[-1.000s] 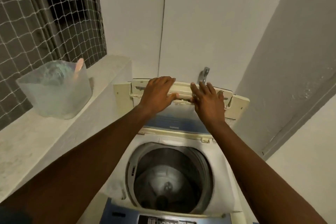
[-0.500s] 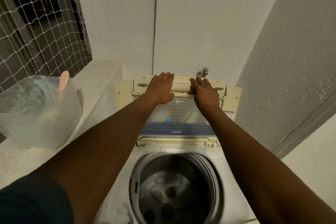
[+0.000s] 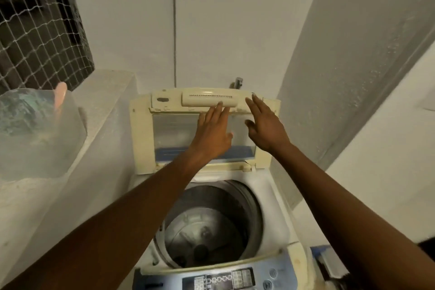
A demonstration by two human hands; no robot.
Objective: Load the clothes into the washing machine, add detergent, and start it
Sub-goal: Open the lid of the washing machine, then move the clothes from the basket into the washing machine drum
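Observation:
A top-loading washing machine (image 3: 277,198) stands below me with its cream lid (image 3: 141,139) raised upright against the back wall. The steel drum (image 3: 207,231) lies open and shows no clothes. My left hand (image 3: 211,134) is spread flat in front of the lid's clear panel, its fingertips at the lid handle (image 3: 207,99). My right hand (image 3: 263,125) hovers beside it, fingers apart, holding nothing. The blue control panel (image 3: 219,279) runs along the machine's near edge.
A translucent plastic tub (image 3: 35,139) with a pink scoop handle (image 3: 60,95) sits on the concrete ledge (image 3: 103,110) at the left. A netted window (image 3: 40,30) is above it. A tap (image 3: 238,82) sticks out of the wall behind the lid. A wall stands close on the right.
The lid has swung fully upright. Both hands have come off the lid handle and opened, pulling back slightly toward me.

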